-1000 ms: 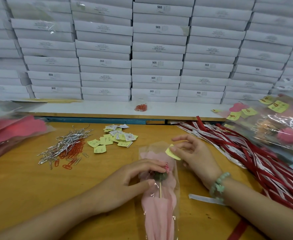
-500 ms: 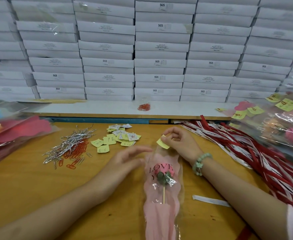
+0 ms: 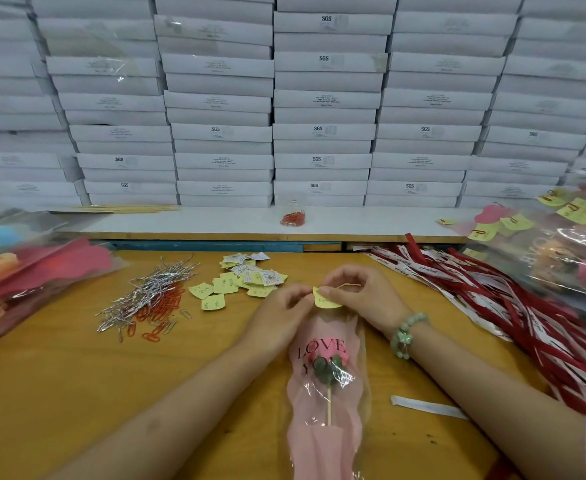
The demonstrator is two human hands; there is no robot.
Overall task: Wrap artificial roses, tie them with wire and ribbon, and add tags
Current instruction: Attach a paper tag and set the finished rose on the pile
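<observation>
Head view: wrapped rose [image 3: 326, 355] on table [image 3: 59, 393] before boxes [image 3: 322, 133].

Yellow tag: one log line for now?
right hand: pinches yellow tag | left hand: at tag's edge, grip unclear | wrapped rose: flat on table

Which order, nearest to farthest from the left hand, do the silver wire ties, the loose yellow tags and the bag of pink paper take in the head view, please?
1. loose yellow tags, just left of the left hand.
2. silver wire ties, farther left.
3. bag of pink paper, at the far left edge.
</observation>
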